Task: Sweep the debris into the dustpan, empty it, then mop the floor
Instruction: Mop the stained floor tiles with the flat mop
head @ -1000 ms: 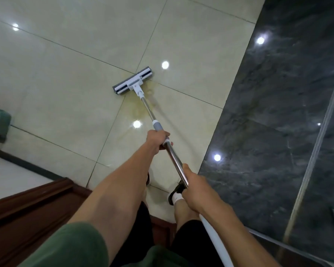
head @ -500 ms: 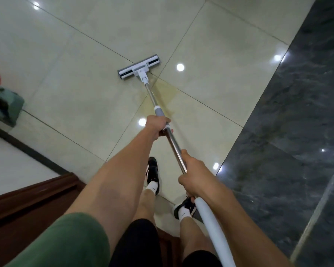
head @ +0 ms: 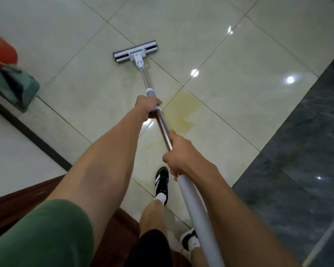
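A flat mop with a white and grey head [head: 135, 52] lies on the cream floor tiles [head: 239, 54], its metal pole [head: 163, 130] running back toward me. My left hand [head: 148, 106] grips the pole just below its grey collar. My right hand [head: 178, 153] grips the pole lower down, where the white handle sleeve [head: 195, 205] begins. A yellowish stain [head: 181, 110] marks the tile right of the pole, between my hands and behind the mop head.
A green dustpan [head: 15, 87] and a red object [head: 0, 51] sit at the left edge. Dark marble flooring [head: 297, 160] borders the right. A brown wooden edge [head: 19, 201] lies at the lower left. My feet in black shoes [head: 161, 182] stand below the pole.
The mop head has moved forward and left past the stain, which now lies beside the pole. The view has swung left, showing more of the dustpan and red object. Both hands keep their grip.
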A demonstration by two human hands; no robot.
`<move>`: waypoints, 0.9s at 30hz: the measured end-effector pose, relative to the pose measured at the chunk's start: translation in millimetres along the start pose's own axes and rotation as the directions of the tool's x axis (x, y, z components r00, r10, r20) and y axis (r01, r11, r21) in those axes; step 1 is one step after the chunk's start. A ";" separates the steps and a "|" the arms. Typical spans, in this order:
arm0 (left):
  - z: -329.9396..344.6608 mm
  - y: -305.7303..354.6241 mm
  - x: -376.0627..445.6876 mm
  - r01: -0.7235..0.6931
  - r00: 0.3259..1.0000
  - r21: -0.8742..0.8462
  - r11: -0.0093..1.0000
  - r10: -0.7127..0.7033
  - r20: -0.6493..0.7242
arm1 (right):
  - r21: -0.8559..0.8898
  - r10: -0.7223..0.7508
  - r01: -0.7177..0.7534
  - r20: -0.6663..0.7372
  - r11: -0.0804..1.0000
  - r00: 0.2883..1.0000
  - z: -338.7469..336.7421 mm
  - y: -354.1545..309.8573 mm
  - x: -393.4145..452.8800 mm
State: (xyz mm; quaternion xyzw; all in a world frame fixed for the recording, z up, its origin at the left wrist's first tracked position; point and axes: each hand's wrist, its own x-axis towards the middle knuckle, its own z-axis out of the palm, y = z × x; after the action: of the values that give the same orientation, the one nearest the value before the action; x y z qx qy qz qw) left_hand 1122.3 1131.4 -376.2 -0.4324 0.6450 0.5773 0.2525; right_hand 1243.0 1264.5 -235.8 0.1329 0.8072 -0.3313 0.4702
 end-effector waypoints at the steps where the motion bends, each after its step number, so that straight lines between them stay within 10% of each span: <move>1: -6.4 -1.3 0.9 0.007 1.000 -0.004 1.000 -0.007 -0.004 | -0.011 -0.008 0.008 0.006 1.000 1.000 3.9 -3.9 0.5; 12: 10.1 -54.7 -36.4 0.056 0.998 0.061 0.997 -0.057 0.025 | -0.032 -0.010 0.009 -0.036 0.999 0.999 39.3 54.8 -35.6; 27: 240.1 -243.0 -205.5 0.158 0.987 0.066 0.985 -0.154 -0.052 | -0.148 -0.056 0.057 0.009 0.987 0.998 -24.5 375.6 -169.9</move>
State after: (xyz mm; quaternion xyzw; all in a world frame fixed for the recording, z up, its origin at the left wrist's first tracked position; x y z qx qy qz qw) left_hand 1389.5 1427.1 -384.0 -0.4857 0.6347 0.5226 0.2968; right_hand 1512.9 1577.1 -237.5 0.0740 0.8319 -0.2840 0.4709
